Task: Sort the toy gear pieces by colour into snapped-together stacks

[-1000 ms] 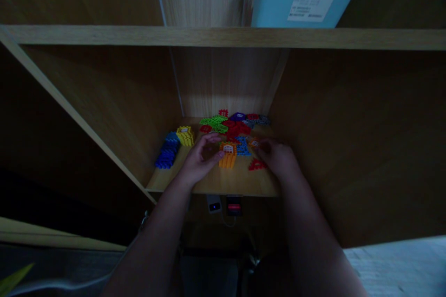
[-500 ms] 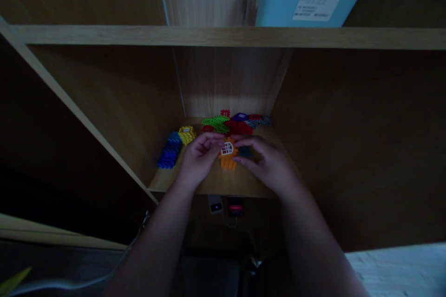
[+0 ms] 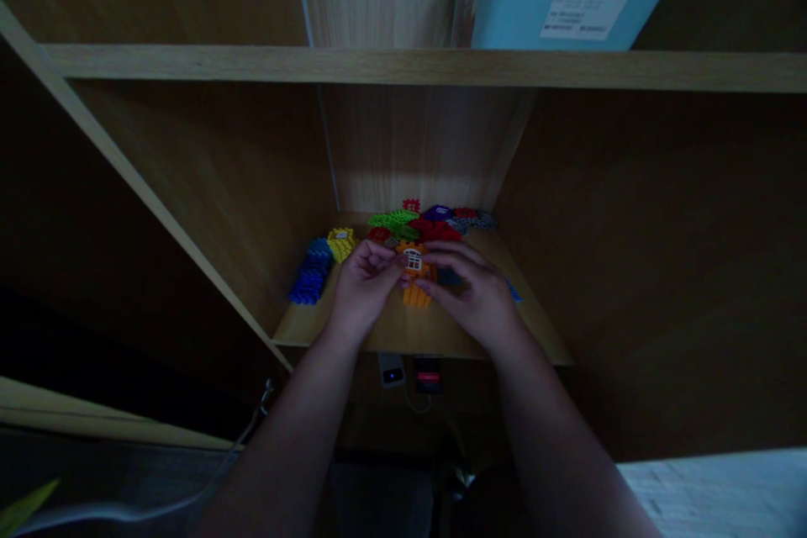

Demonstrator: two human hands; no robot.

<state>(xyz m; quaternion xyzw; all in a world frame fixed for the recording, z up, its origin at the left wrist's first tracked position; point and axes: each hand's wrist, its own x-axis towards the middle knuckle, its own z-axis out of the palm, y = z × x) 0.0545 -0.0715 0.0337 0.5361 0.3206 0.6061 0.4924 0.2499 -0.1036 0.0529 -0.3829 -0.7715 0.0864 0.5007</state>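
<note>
Between my hands is an orange toy building block point(image 3: 413, 249) with a white arched window in it. My left hand point(image 3: 362, 282) pinches its left edge between thumb and fingers. On the other side, the fingertips of my right hand point(image 3: 472, 286) close on its right edge. Just below it, a stack of orange blocks point(image 3: 416, 295) rests on the shelf, partly covered by the held block and my fingers. Whether the block touches the stack I cannot tell.
To the left lie a row of blue blocks point(image 3: 311, 273) and a yellow block stack point(image 3: 341, 243). Green blocks point(image 3: 394, 223), red blocks point(image 3: 438, 229) and grey blocks point(image 3: 482, 220) lie behind. Overhead, a shelf board point(image 3: 378, 65) carries a light blue bin point(image 3: 523, 0).
The windowed block has turned so its window arch now points up. My right hand has shifted slightly left, and blue pieces show at its right. The view has moved a little.
</note>
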